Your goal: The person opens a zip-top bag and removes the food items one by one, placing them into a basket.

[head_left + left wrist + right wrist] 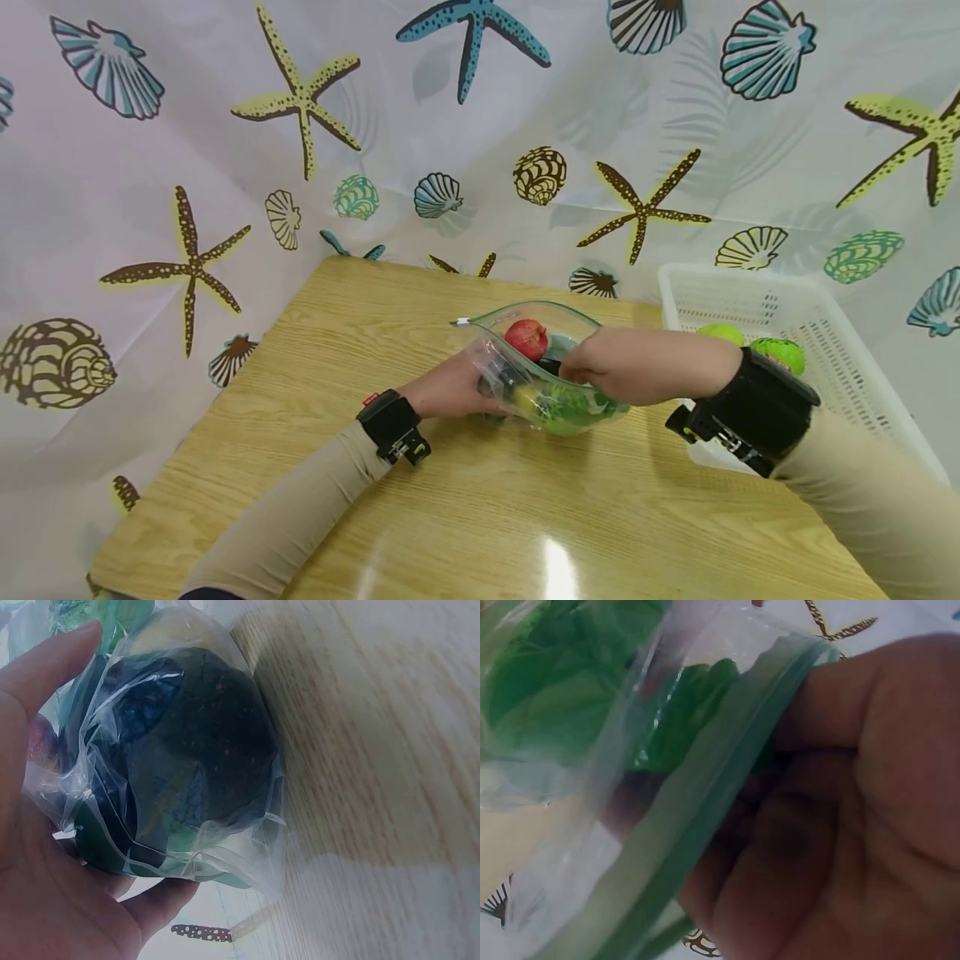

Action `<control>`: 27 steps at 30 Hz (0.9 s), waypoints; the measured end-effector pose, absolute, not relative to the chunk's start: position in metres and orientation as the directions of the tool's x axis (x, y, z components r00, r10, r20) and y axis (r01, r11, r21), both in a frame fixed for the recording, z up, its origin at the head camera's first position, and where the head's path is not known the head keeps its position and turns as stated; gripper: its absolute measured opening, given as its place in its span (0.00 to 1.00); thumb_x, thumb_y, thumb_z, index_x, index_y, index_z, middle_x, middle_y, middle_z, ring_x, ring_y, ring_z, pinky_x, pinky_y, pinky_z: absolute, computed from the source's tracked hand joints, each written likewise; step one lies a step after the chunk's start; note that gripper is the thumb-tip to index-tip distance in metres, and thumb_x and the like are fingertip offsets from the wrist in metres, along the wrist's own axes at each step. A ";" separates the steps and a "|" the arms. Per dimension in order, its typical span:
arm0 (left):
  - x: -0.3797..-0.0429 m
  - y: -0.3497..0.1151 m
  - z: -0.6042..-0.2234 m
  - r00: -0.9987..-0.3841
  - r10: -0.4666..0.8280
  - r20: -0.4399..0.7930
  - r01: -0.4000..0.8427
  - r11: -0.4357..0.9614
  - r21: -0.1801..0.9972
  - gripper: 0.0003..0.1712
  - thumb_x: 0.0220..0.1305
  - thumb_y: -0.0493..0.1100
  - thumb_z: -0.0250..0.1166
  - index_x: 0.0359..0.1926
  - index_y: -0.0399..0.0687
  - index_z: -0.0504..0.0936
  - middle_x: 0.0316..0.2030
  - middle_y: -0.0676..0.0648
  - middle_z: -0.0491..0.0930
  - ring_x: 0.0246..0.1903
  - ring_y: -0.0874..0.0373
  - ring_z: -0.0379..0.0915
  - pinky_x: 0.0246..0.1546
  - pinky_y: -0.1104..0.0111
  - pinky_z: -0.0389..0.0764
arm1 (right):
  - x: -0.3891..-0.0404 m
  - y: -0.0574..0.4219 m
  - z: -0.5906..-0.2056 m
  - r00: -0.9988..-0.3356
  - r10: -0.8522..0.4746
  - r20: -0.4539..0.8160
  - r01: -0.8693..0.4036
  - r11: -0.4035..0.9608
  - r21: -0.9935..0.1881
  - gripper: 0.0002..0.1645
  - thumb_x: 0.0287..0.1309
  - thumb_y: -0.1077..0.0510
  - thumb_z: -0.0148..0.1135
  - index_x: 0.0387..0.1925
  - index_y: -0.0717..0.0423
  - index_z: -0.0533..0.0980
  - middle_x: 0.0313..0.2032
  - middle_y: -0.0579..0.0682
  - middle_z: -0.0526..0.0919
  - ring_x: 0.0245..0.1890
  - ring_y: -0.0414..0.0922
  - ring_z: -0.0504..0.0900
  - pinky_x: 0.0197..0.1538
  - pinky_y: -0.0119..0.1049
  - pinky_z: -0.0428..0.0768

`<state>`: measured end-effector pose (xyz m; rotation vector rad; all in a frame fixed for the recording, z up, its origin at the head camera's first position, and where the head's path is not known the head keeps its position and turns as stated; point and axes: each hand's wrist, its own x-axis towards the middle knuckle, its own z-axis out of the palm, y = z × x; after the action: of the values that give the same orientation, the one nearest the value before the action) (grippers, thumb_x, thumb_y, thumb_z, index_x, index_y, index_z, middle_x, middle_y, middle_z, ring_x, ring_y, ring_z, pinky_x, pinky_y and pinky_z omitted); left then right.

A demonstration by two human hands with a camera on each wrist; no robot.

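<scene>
A clear zip bag (486, 322) with a green-edged mouth leans on the table, filled with produce. Near its opening shows a red round fruit (527, 339). Lower down are a yellow piece (527, 402) and green, leafy-looking produce (573, 408). My left hand (459, 387) holds the bag's left side, thumb and fingers around it. Through the film there, the left wrist view shows a big dark green lump (210, 742). My right hand (626, 362) reaches into the mouth with curled fingers beside something dark (551, 366); I cannot tell whether they grip it.
At the right stands a white plastic basket (862, 358) holding a yellow-green round fruit (722, 332) and a bright green textured piece (780, 353). The wooden table (450, 517) meets a curtain (465, 150) printed with shells and starfish at the back and left.
</scene>
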<state>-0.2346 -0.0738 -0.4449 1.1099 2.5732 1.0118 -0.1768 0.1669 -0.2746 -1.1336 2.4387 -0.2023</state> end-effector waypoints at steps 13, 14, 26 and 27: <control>-0.234 -0.076 -0.448 -0.734 0.676 0.071 0.522 0.494 0.696 0.52 0.46 0.48 0.76 0.69 0.57 0.57 0.55 0.53 0.59 0.48 0.62 0.65 0.46 0.67 0.77 | -0.175 0.153 -0.295 -0.676 -0.678 -0.289 -0.712 0.702 0.018 0.14 0.54 0.67 0.56 0.17 0.50 0.72 0.16 0.44 0.71 0.16 0.39 0.64 0.20 0.33 0.69; -0.235 -0.076 -0.448 -0.732 0.677 0.070 0.521 0.490 0.699 0.51 0.46 0.47 0.76 0.69 0.57 0.56 0.55 0.53 0.59 0.48 0.62 0.65 0.45 0.68 0.77 | -0.175 0.153 -0.296 -0.685 -0.674 -0.278 -0.707 0.706 0.031 0.14 0.52 0.68 0.56 0.17 0.51 0.72 0.16 0.45 0.72 0.16 0.40 0.64 0.20 0.33 0.69; -0.235 -0.076 -0.449 -0.714 0.694 0.096 0.554 0.476 0.683 0.50 0.48 0.49 0.75 0.69 0.54 0.57 0.57 0.52 0.58 0.50 0.61 0.62 0.48 0.66 0.75 | -0.177 0.155 -0.311 -0.705 -0.693 -0.151 -0.708 0.677 0.200 0.13 0.47 0.69 0.64 0.16 0.52 0.73 0.19 0.48 0.76 0.17 0.41 0.70 0.20 0.40 0.78; -0.235 -0.076 -0.449 -0.711 0.696 0.099 0.558 0.474 0.681 0.50 0.48 0.49 0.75 0.69 0.53 0.58 0.57 0.52 0.58 0.50 0.60 0.62 0.48 0.65 0.75 | -0.177 0.155 -0.311 -0.709 -0.690 -0.145 -0.704 0.678 0.212 0.13 0.47 0.69 0.64 0.15 0.52 0.73 0.18 0.48 0.76 0.17 0.41 0.69 0.19 0.40 0.78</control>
<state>-0.2351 -0.0758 -0.4486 1.0891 2.5275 1.0601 -0.1767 0.1549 -0.3113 -1.1761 2.8287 0.3926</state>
